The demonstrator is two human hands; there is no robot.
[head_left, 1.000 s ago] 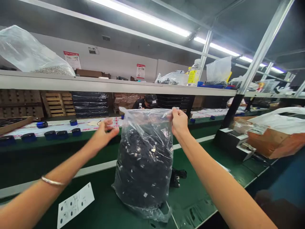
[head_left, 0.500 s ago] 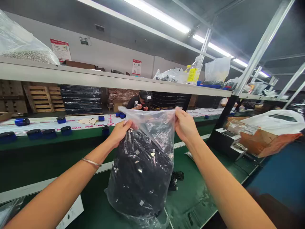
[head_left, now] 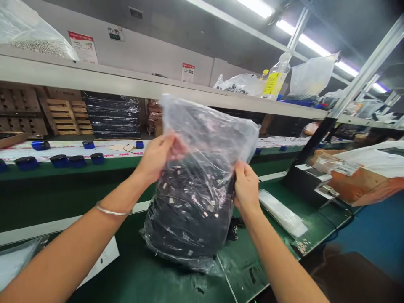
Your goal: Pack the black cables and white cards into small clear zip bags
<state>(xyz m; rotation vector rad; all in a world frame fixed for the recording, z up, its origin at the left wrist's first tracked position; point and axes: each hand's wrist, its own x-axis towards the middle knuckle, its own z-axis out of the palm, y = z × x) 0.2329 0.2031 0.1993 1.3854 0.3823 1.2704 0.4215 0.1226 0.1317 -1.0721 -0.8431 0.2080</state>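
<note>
A clear plastic bag [head_left: 205, 130] stands upright on the green bench in front of me. Packed inside its lower part are black cables [head_left: 189, 210] with small silver ends. My left hand [head_left: 158, 158] grips the bag's left edge, and its fingertips are partly blurred behind the plastic. At the opposite edge, slightly lower, my right hand [head_left: 248, 185] is closed on the plastic with the thumb in front. The bag's upper part rises loose above both hands. A few loose black cables [head_left: 233, 229] lie behind the bag, partly hidden by it and my right hand.
Blue round containers with black tops [head_left: 59, 161] line the conveyor behind the bench. A pack of clear plastic sleeves [head_left: 282, 212] lies right, near a black device [head_left: 311, 181] and a cardboard box [head_left: 362, 181]. A shelf [head_left: 126, 82] spans above, holding bottles and bags.
Both hands have slid from the bag's top corners down to its sides, the right one lower. The bag's top now rises above them. The view has shifted, uncovering the sleeve pack.
</note>
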